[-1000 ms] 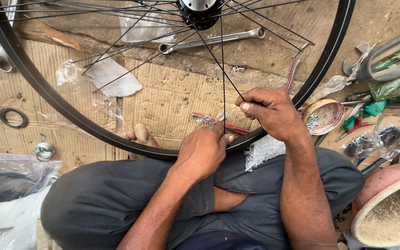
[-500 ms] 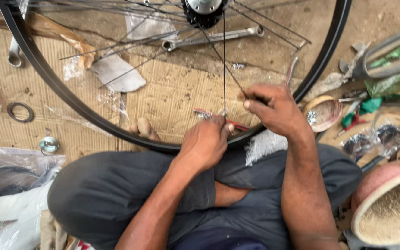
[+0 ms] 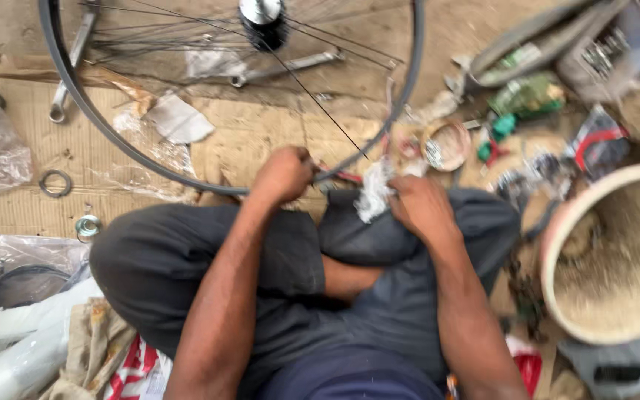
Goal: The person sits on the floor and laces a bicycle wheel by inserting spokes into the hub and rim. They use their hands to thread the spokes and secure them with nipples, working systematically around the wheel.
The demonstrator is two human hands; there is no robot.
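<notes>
Left hand closed in a fist on the near edge of the wheel rim, gripping it beside a red-handled tool. Right hand curled over a crumpled white plastic bag on the lap; whether it grips cannot be told. A loose spoke runs from the hub toward the hands. Round tub lies beyond the right hand.
</notes>
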